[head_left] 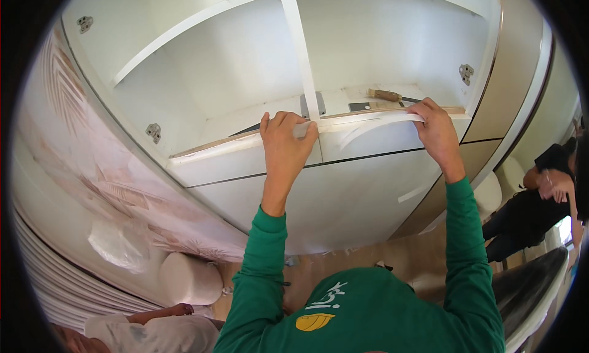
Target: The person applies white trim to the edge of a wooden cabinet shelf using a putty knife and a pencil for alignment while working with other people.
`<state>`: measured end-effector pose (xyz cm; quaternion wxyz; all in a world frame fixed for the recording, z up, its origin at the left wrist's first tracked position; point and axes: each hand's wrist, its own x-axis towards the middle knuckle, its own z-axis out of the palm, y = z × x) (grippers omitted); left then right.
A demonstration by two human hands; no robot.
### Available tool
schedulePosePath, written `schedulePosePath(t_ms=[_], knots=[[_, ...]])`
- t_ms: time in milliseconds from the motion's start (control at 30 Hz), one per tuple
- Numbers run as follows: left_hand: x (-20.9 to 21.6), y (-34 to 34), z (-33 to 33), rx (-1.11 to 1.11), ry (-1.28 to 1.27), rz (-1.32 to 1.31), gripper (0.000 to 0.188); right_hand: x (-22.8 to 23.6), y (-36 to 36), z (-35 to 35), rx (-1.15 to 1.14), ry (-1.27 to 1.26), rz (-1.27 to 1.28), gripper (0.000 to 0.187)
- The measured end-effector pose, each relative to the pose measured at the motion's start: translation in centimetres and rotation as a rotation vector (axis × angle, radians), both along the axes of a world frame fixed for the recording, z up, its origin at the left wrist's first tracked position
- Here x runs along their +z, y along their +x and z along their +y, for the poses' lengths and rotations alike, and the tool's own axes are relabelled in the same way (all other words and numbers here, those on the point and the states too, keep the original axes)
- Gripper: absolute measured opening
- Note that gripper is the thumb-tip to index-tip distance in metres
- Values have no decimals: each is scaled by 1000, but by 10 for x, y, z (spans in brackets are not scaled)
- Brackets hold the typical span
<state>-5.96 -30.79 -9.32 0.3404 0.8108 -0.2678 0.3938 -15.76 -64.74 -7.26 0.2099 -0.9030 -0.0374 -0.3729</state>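
Both my hands are at the front edge of a white cabinet (362, 175). A thin white edging strip (380, 121) runs along that edge and curves loosely down at its middle. My right hand (437, 135) pinches the strip near its right end. Left of the upright divider (296, 52), my left hand (285, 141) is closed, fingers bent over the edge. A small pale piece (300, 130) shows between its thumb and fingers; its kind is unclear. Inside the right compartment, behind the edge, lies a wooden-handled tool (385, 95) with a slim dark shaft.
Metal hinges (153, 132) are fixed to the cabinet sides. Flat grey plates (359, 107) and a dark blade-like piece (245, 130) lie inside. One person (153, 331) is at lower left, another in dark clothes (534, 205) at right. A round stool (190, 278) stands by the wall.
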Motion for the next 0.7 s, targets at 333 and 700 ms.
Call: schedulePosePath(t_ms=[333,700], knots=[[-1,-1,-6,-17,-37,-11,21,-6,-9,8,-43,-35,-110,24],[-3,-3,-4,13,-68,2,20,-65,-116,97,411,434,316,27]])
